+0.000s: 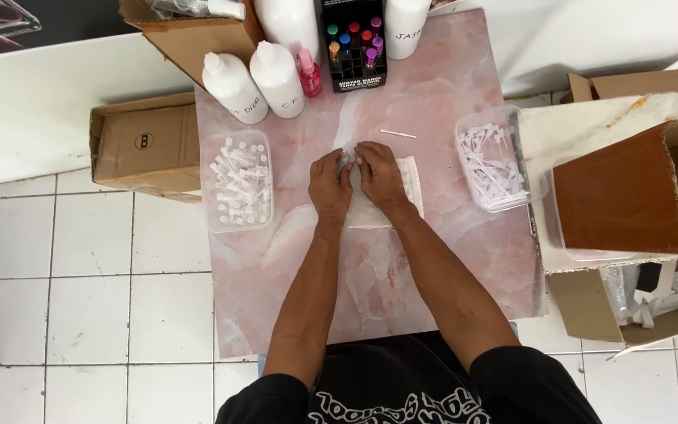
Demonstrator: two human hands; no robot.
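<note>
My left hand (pixel 329 186) and my right hand (pixel 380 174) meet at the middle of a pink marble table (pixel 292 259). Their fingertips pinch a small clear vial (pixel 345 161) between them. Under both hands lies a white cloth (pixel 411 182). A thin white stick (pixel 398 133) lies just beyond my right hand. At the left stands a clear tub of small vials (pixel 237 180). At the right a clear tub (pixel 494 161) holds several white sprayer tops.
Two white squeeze bottles (pixel 254 82), a small pink spray bottle (pixel 310 74) and a black rack of coloured bottles (pixel 353 43) stand at the table's far edge. Cardboard boxes (pixel 144 145) flank the table left and right (pixel 629 196). White tiled floor surrounds it.
</note>
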